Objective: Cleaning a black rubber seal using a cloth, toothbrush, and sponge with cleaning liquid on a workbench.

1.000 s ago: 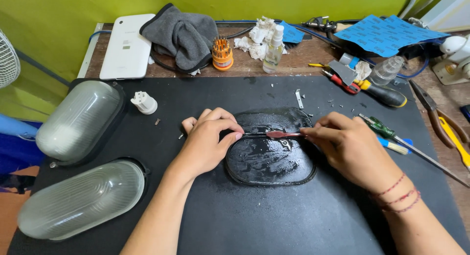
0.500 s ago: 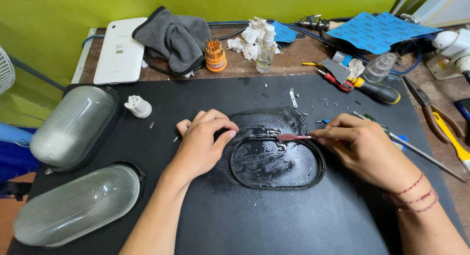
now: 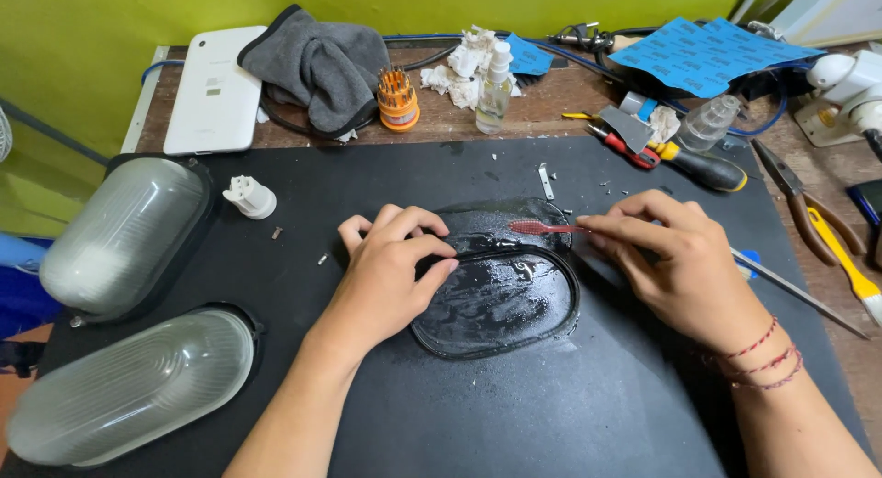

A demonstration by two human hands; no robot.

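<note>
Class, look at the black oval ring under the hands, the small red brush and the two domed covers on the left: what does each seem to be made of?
Black oval ring: probably rubber, a thin, slightly uneven band, glossy as if wet.
Red brush, held in the right hand: probably plastic, a slim, evenly coloured handle.
Domed covers: frosted, ribbed glass or plastic; translucent, and the look cannot settle which.

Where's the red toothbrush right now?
In the head view, the red toothbrush is pinched in the right hand, bristles at the black oval base's upper rim.
</note>
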